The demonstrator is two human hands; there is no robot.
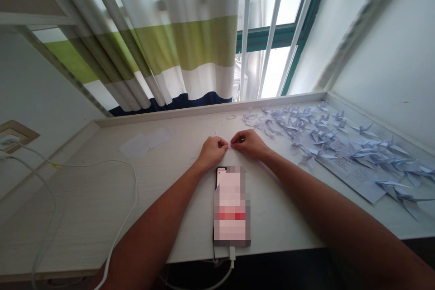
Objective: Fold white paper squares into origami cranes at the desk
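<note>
Both my hands meet at the middle of a pale wooden desk [84, 199]. My left hand [212, 149] and my right hand [249, 142] are closed in pinches on a small piece of pale paper [230, 146] between their fingertips. The paper is tiny and mostly hidden by my fingers. A phone [232, 206] lies flat on the desk just below my hands, between my forearms.
Several folded paper cranes [319, 133] cover the desk's right side, some on a printed sheet [353, 174]. Loose paper squares [144, 142] lie to the left. A white cable [129, 208] loops across the left; another plugs into the phone. Striped curtain [176, 54] and barred window behind.
</note>
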